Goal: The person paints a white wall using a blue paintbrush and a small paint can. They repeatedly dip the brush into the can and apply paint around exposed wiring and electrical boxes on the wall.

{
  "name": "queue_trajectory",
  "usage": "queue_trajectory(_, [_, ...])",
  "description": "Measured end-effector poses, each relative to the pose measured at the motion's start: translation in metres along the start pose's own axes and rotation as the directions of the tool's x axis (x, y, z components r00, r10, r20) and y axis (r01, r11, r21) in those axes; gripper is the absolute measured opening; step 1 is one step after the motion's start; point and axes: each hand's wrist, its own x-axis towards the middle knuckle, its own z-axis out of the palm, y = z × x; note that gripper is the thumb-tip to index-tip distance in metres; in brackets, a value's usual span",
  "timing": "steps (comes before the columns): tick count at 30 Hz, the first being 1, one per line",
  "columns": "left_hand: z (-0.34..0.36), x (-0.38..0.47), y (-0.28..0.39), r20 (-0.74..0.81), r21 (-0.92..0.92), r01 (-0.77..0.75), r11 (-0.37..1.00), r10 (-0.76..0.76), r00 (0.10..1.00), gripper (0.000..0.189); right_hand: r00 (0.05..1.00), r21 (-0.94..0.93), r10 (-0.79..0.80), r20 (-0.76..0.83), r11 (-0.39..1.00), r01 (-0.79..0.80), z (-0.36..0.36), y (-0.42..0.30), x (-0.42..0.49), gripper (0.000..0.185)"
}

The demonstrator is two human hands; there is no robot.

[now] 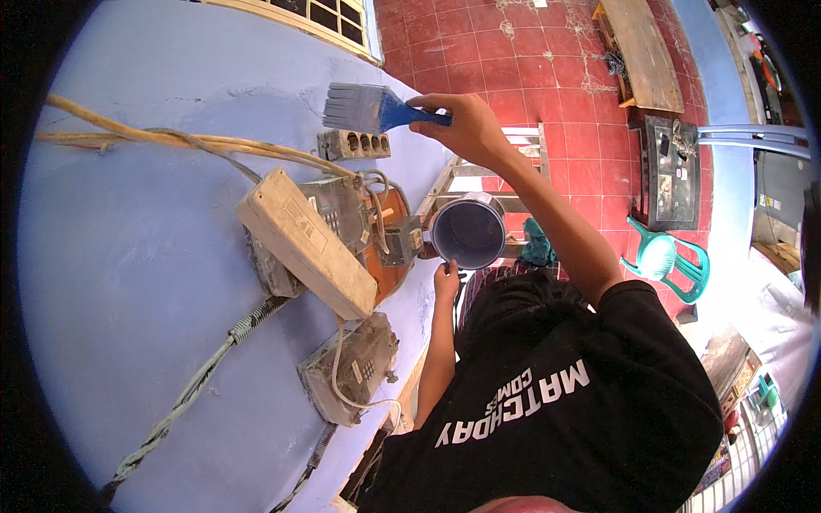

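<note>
In the head view my right hand (465, 125) grips the blue handle of a wide paintbrush (356, 109). The bristles lie in front of the lavender-blue wall (160, 256), just above a multi-outlet socket strip (356, 145); whether they touch the wall I cannot tell. Lower down, my left hand (447, 279) holds the rim of a round paint can (468, 234), whose open mouth faces up. Bluish-grey paint coats the can's inside; its depth is unclear.
Wall-mounted electrical boxes (308, 247) and a meter box (353, 372) jut out on my left, with yellowish cables (192, 142) and twisted wires (173, 410). Beneath me stands a wooden ladder (442, 186). Red floor tiles (526, 77) bear a bench (641, 58), a black table (670, 173) and a green plastic chair (664, 256).
</note>
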Motion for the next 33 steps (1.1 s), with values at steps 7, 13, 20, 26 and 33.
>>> queue_trajectory(7, [0.002,-0.046,0.082,0.011,-0.168,0.194,0.966,-0.195,0.981,0.033,0.999,-0.063,-0.032,0.03,0.997,0.034,0.008,-0.01,0.021,0.031])
queue_trajectory(13, [0.002,-0.039,0.063,-0.01,-0.23,0.167,0.959,-0.174,0.985,0.031,0.994,-0.238,-0.096,0.054,0.965,0.106,0.017,-0.024,0.027,0.029])
queue_trajectory(20, [0.0,-0.037,0.062,0.017,-0.18,0.206,0.962,-0.206,0.978,0.031,0.988,-0.341,-0.143,0.062,0.927,0.155,0.036,-0.043,0.029,0.03])
queue_trajectory(26, [0.005,-0.042,0.071,-0.03,-0.243,0.181,0.953,-0.194,0.981,0.033,0.984,-0.327,-0.149,0.101,0.929,0.174,0.039,-0.047,0.031,0.023])
queue_trajectory(33, [0.003,-0.038,0.058,-0.03,-0.221,0.137,0.966,-0.147,0.989,0.032,0.984,-0.377,-0.092,0.152,0.915,0.144,0.033,-0.067,0.042,0.027])
